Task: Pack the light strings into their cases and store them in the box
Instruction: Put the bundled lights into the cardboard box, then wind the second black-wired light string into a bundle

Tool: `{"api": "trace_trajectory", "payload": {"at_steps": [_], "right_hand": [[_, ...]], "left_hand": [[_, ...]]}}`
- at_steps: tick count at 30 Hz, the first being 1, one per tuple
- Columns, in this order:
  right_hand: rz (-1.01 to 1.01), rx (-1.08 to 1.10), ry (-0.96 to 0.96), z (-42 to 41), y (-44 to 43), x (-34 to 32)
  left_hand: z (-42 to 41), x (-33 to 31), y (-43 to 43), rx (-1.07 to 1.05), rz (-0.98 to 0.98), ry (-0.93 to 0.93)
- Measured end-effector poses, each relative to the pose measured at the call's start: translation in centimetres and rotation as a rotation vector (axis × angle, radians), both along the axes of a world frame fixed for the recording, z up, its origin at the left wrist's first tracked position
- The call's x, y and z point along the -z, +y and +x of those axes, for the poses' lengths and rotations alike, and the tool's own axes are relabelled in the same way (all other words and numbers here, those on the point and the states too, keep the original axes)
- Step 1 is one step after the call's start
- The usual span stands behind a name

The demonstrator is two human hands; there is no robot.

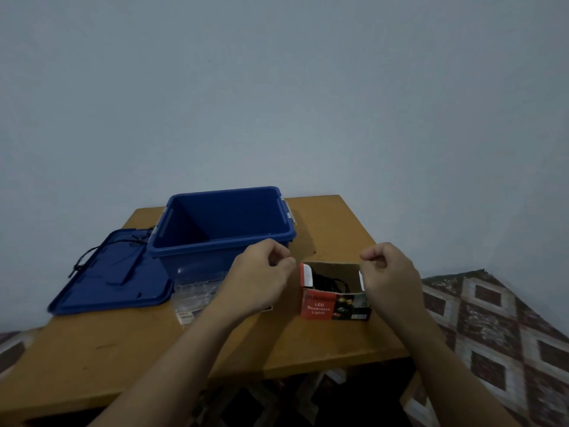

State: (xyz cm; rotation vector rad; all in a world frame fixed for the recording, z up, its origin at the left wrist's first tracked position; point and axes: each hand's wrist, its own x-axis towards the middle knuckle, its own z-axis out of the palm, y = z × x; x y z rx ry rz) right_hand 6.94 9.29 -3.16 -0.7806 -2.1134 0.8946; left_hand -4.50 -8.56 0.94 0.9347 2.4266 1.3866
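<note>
A red cardboard case (334,308) marked "LED Decorative Lights" stands open on the table, with a black light string (331,282) coiled inside. My left hand (261,274) hovers just left of the case's left flap, fingers curled, with nothing seen in them. My right hand (389,272) is at the case's right flap, fingers also curled, and I see nothing held. The blue box (221,241) stands open behind my left hand. Another black light string (92,254) lies across the blue lid (110,282) at the left.
A clear plastic case (197,291) lies in front of the blue box, partly hidden by my left wrist. The wooden table (123,349) stands against a plain wall. A patterned covering (492,328) spreads to the right, beyond the table edge.
</note>
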Motion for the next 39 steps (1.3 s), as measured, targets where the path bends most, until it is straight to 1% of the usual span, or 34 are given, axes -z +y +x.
{"api": "trace_trajectory", "payload": {"at_steps": [8,10,12,16,20,24,28,32,36,39], "right_hand": [[0.140,-0.133,-0.009,-1.5,-5.1,-1.7],[0.198,-0.157,0.022,-2.8,-6.5,-2.4],[0.228,-0.259,0.057,-4.5,-8.6,-3.0],[0.256,-0.522,0.041,-7.7,-13.0,-4.1],[0.222,-0.805,-0.060,-11.4,-17.9,-4.8],[0.187,-0.975,-0.178,-15.9,-23.0,-5.2],[0.204,-0.993,-0.314,-22.3,-27.1,-5.6],[0.270,-0.944,-0.473,-29.4,-29.9,-5.1],[0.370,-0.853,-0.627,-34.8,-31.1,-3.1],[0.515,-0.794,-0.706,-37.0,-30.8,-1.2]], "left_hand": [[-0.8,-0.6,-4.1,-0.035,0.065,0.033],[-1.2,-0.6,-5.8,-0.055,0.069,0.033],[-1.9,-0.7,-8.2,-0.093,0.083,0.029],[-3.7,-1.0,-13.4,-0.233,0.092,0.016],[-6.1,-1.5,-18.6,-0.420,0.081,0.022],[-9.3,-2.0,-23.4,-0.581,0.140,0.024],[-14.6,-1.2,-26.2,-0.714,0.154,0.034],[-21.1,1.7,-27.9,-0.763,0.040,0.005],[-25.3,5.7,-28.2,-0.692,-0.043,-0.096],[-26.5,7.8,-27.5,-0.578,-0.054,-0.151]]}}
